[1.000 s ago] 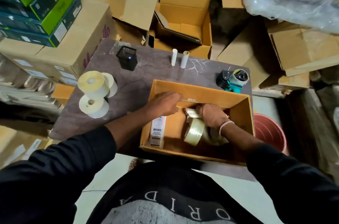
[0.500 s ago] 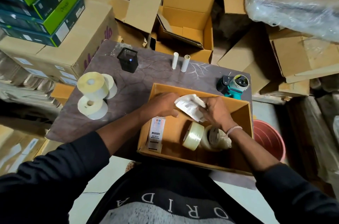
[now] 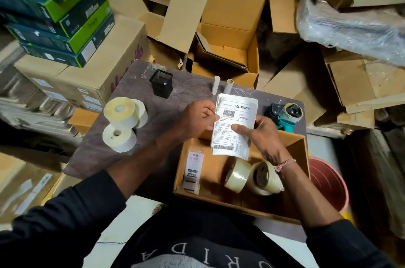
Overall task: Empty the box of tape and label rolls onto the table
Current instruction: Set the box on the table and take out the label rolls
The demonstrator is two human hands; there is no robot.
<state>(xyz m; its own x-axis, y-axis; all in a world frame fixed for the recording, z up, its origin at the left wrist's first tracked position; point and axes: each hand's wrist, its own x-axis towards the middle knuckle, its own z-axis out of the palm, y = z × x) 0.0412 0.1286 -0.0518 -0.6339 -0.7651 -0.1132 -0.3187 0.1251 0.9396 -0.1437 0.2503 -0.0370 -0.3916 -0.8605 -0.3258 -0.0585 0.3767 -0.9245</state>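
Pinching a stack of printed labels (image 3: 233,124) with both hands, left hand (image 3: 198,119) on its left edge, right hand (image 3: 257,134) on its right side, up over the box (image 3: 298,149) at middle of frame. Leaving 2 tape rolls (image 3: 237,175) and a small pack (image 3: 193,171) in the box. Seeing 3 label rolls (image 3: 120,123) sitting on the table (image 3: 175,101) at left.

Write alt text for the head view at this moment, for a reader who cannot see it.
Both hands, left hand and right hand, hold a stack of shipping labels above an open cardboard box on a table. Two clear tape rolls and a small carton remain inside. Three label rolls and a tape dispenser sit on the table.
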